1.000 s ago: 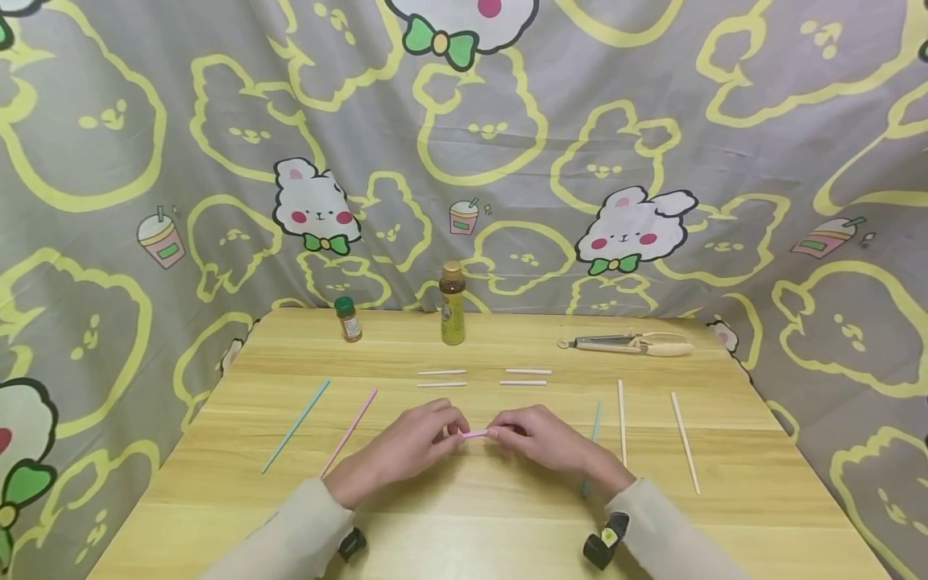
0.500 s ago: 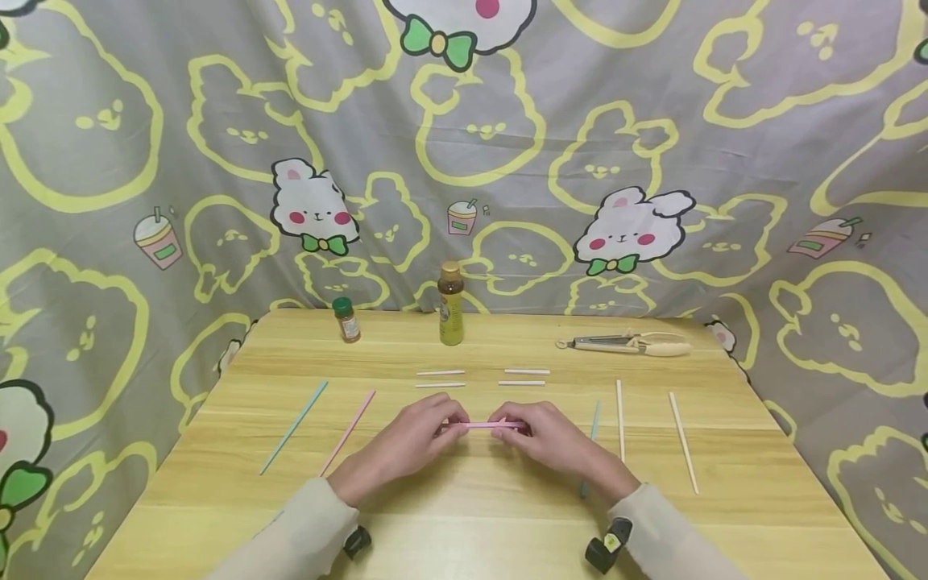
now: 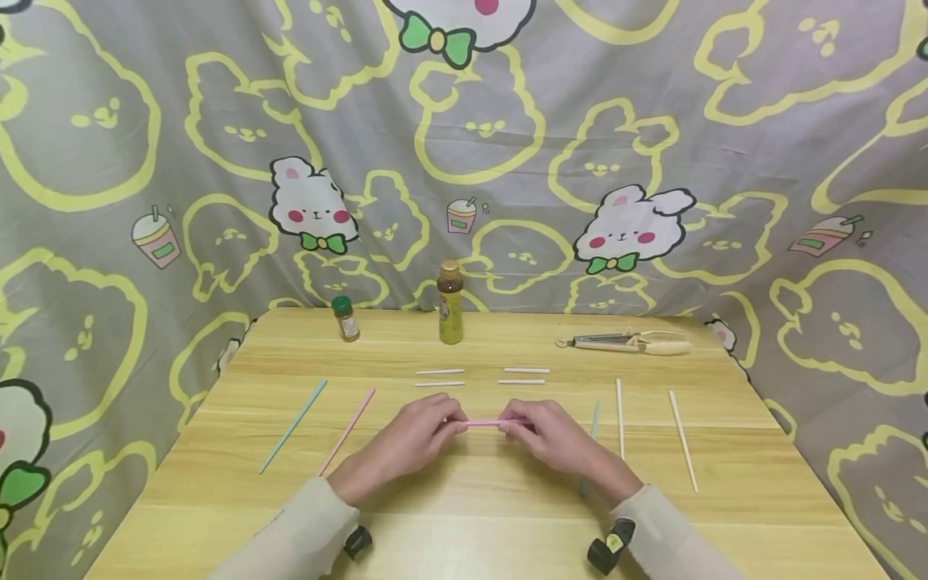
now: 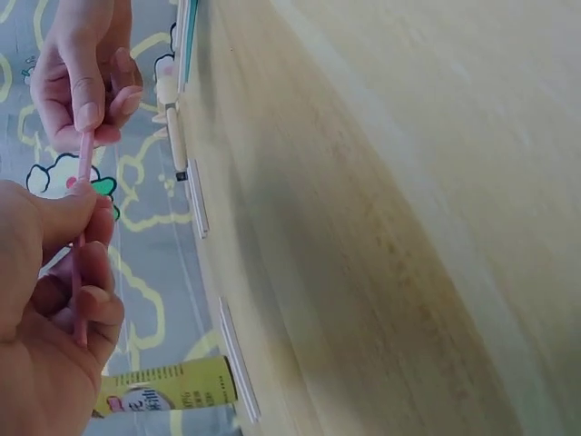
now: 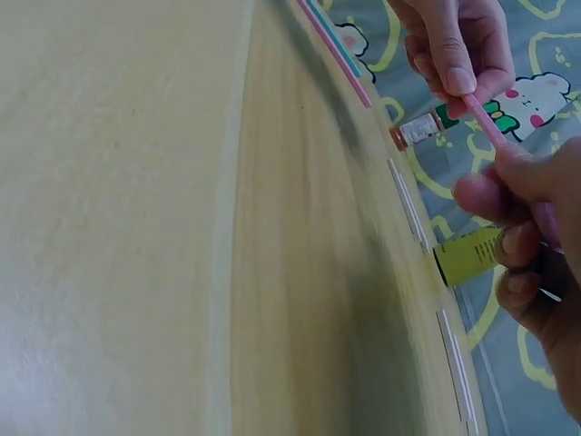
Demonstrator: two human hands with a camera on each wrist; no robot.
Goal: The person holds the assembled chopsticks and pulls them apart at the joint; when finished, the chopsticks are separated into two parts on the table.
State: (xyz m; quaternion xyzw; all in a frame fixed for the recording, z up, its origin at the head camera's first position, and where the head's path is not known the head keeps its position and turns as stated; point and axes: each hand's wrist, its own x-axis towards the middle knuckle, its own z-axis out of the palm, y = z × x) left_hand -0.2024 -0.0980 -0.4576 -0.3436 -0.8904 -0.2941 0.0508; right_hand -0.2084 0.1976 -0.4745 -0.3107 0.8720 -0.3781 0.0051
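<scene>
A thin pink straw [image 3: 484, 423] spans both hands above the middle of the wooden table. My left hand [image 3: 429, 427] pinches one end between thumb and fingers. In the left wrist view, the straw's near end [image 4: 80, 318] runs across the curled fingers of my left hand [image 4: 64, 282]. My right hand [image 3: 545, 435] grips the other end, much of which its fingers cover. From the right wrist, a short pink stretch of straw [image 5: 484, 121] shows between the two hands, and it looks straight.
Left lie a blue straw [image 3: 293, 427] and another pink straw [image 3: 350, 431]; right, a blue straw [image 3: 595, 419] and two long white sticks [image 3: 684, 441]. Several short white sticks [image 3: 522, 382] lie ahead. Behind stand a green-capped jar [image 3: 346, 321], a bottle [image 3: 450, 306] and tongs [image 3: 623, 342].
Both hands have moved slightly forward, away from the body, with the pink straw. The gap between them has widened a little, showing more of the straw.
</scene>
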